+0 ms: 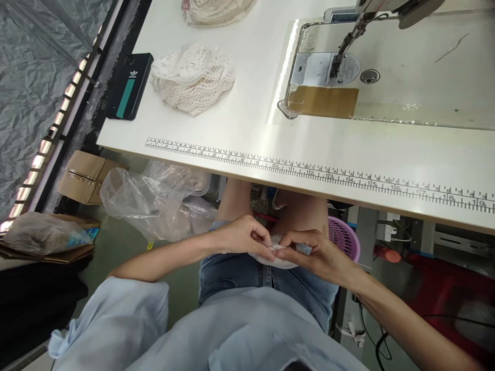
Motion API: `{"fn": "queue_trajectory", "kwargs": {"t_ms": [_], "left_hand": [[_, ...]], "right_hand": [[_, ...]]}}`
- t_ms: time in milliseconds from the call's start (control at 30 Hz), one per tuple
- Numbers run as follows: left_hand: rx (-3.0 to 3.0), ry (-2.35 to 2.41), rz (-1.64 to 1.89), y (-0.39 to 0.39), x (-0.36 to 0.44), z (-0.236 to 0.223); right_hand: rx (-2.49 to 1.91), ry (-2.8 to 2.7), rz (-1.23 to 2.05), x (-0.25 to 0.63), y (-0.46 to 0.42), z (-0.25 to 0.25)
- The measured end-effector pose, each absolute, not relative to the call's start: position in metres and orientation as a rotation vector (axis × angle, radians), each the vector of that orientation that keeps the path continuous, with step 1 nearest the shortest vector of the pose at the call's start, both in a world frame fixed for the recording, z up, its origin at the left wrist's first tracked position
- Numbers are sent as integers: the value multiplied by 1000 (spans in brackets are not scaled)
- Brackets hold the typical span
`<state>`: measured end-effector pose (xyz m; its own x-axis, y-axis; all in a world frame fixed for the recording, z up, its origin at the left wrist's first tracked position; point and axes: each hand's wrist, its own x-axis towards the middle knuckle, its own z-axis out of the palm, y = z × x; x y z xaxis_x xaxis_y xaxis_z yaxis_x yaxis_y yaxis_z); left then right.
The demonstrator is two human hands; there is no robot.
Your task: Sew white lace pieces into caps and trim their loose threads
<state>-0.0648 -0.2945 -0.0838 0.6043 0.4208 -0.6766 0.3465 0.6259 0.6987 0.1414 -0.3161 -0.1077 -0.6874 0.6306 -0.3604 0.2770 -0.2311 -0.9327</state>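
Note:
Over my lap, below the table's front edge, both hands pinch a small piece of white lace fabric [276, 246]. My left hand [251, 238] grips it from the left, with thumb and fingers pressed together. From the right, my right hand [309, 250] closes thumb and forefinger on the same piece, the fingertips of the two hands almost meeting. White cloth hangs below the fingers and rests on my denim shorts. On the table lie a heap of white lace pieces [193, 77] and, farther back, a cream fabric stack [216, 11].
A sewing machine [342, 56] stands at the table's right, its needle area over a metal plate. A printed ruler [309, 172] runs along the front edge. A black phone [130, 86] lies at the left edge. Underneath are a plastic bag [154, 206], cardboard box [87, 175] and pink basket [344, 239].

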Motion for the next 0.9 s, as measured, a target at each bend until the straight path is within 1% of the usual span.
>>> {"fn": "queue_trajectory", "kwargs": {"t_ms": [267,467,900], "left_hand": [[908,968,61,-298,-64,-88],[995,976,100,-301,-62,-86],[1134,972,73,-298,-59,-85]], "right_hand": [[-1095,-1613,2070,141,-316,-107],[-1140,-1620,2034,142,-317,-107],[-1187,-1654,1998,143,-319,-110]]}}
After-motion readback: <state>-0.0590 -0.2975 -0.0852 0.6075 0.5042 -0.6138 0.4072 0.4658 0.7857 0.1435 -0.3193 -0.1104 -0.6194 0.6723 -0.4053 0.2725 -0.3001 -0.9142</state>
